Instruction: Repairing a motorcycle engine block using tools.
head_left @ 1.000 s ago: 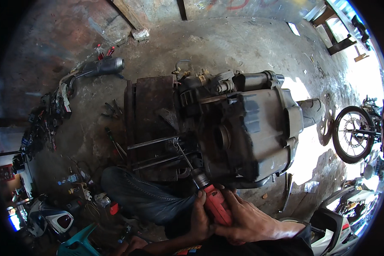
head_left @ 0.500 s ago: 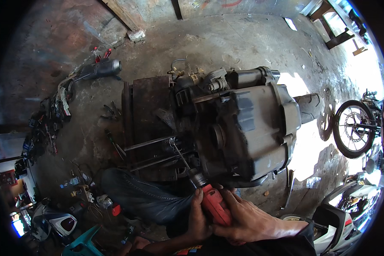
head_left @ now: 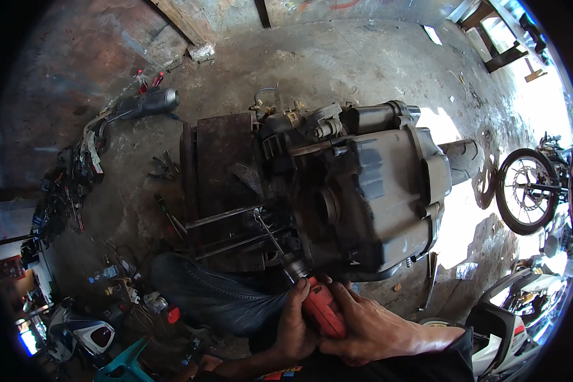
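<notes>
Both my hands are closed around a red power drill (head_left: 325, 311) close to my body. My left hand (head_left: 294, 328) wraps its left side, thumb up along the body. My right hand (head_left: 379, 323) covers the right side and rear, so the grip and trigger are hidden. From the dark metal chuck (head_left: 293, 267) a long thin bit (head_left: 272, 237) points away from me into the front of a dirty scooter engine unit (head_left: 395, 197). The exact spot its tip touches is too dark to make out. Two metal rods (head_left: 226, 215) stick out leftward beside the tip.
A rusty metal stand (head_left: 226, 153) adjoins the engine on the left. Pliers (head_left: 164, 167) and a screwdriver (head_left: 165, 207) lie on the floor beyond it. Farther left are a muffler (head_left: 153, 102) and piled parts. My bent knee (head_left: 210, 293) is near the stand; a motorcycle wheel (head_left: 528, 191) stands right.
My hands and the drill hold almost the same position against the engine. Only a slight shift of the whole view is visible.
</notes>
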Demonstrator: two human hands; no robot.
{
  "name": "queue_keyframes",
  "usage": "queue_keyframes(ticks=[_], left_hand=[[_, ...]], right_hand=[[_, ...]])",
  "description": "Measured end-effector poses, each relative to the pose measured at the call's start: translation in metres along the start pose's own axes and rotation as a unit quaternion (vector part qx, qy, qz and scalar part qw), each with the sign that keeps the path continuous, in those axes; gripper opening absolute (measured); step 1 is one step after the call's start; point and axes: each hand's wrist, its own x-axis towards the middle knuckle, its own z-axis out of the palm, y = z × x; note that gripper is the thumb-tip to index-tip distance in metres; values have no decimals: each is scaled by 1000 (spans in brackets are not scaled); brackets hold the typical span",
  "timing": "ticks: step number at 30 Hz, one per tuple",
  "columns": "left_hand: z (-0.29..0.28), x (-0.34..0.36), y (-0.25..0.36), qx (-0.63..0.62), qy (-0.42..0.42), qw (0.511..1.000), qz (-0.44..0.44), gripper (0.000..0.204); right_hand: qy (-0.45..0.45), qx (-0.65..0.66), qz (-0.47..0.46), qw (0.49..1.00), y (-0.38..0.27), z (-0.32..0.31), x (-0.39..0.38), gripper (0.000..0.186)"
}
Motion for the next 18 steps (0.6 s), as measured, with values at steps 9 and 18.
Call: queue_keyframes(ticks=[9, 18], left_hand=[[-2, 0, -7, -12, 13, 1000, 9, 52], [-6, 4, -10, -25, 6, 1000, -1, 64]], right_hand=[[3, -32, 4, 999, 3, 1, 0, 108], [1, -30, 6, 1000, -1, 1, 0, 108]])
